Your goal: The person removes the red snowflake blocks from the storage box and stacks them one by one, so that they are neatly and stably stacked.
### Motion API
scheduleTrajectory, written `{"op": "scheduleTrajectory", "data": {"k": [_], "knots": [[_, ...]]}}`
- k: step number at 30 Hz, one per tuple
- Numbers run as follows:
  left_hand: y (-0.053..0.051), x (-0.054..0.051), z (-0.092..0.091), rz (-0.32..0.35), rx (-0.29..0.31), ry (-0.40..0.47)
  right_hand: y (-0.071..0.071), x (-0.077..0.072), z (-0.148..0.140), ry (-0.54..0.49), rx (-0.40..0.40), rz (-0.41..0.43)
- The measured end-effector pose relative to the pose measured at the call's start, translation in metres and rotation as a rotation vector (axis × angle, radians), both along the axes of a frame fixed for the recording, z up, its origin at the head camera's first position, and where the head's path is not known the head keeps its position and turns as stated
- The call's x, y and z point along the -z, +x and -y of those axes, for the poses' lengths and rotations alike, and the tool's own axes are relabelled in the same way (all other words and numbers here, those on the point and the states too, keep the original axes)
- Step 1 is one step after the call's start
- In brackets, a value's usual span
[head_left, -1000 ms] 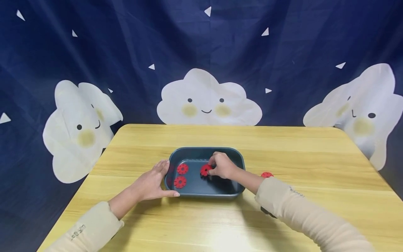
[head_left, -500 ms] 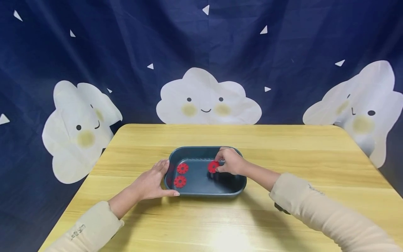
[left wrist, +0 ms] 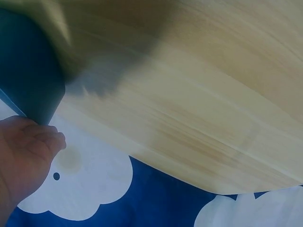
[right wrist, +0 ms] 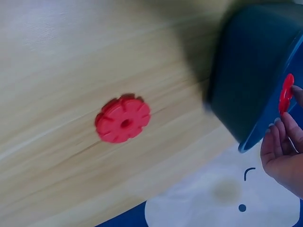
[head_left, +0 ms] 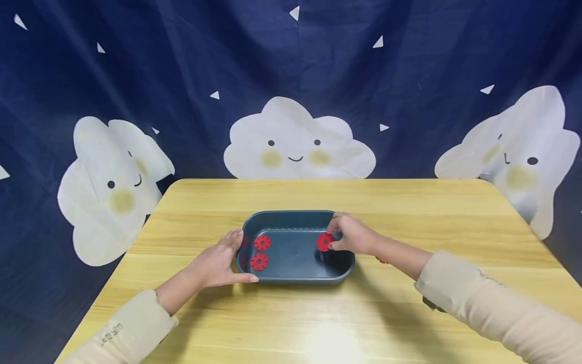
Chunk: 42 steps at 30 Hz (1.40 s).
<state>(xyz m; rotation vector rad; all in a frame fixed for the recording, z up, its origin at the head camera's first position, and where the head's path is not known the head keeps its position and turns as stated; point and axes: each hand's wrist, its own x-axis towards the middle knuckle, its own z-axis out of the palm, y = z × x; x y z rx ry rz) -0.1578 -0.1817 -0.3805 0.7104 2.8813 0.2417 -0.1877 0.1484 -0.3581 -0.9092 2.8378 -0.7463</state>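
A dark blue-green oblong bin [head_left: 291, 279] stands on the table, with two red notched building discs [head_left: 262, 242] lying in its left end. My left hand [head_left: 221, 263] rests against the bin's left end, thumb stretched along the near rim and fingers along the side. In my right hand [head_left: 356, 235], thumb and fingertips pinch another red notched disc [head_left: 324, 241] inside the bin's right part. The right wrist view shows this pinched disc [right wrist: 286, 93] nearly edge-on over the bin. On the table right of the bin lies a further red disc [right wrist: 124, 119], mostly hidden behind my right forearm in the head view.
The wooden table [head_left: 291, 323] extends around the bin on all sides. Behind its far edge hangs a navy curtain [head_left: 191, 60] with white clouds and triangles.
My right hand has moved to the right within the bin, carrying the pinched red disc from the middle toward the right end. My left hand has stayed at the bin's left end.
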Motion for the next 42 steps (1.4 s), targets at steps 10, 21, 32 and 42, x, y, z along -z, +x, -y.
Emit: {"op": "scheduleTrajectory", "data": {"k": [10, 21, 32, 42], "knots": [[0.002, 0.002, 0.000, 0.009, -0.007, 0.015, 0.009, -0.005, -0.021, -0.081, 0.036, -0.055], [0.002, 0.001, 0.001, 0.014, -0.010, 0.016, 0.014, -0.005, -0.055, -0.112, 0.114, -0.116], [0.001, -0.001, 0.000, 0.007, -0.005, 0.020, 0.026, 0.006, -0.079, -0.118, 0.205, -0.121], [0.000, 0.001, 0.001, 0.001, -0.003, 0.024, 0.032, 0.026, -0.094, -0.180, 0.262, -0.174]]}}
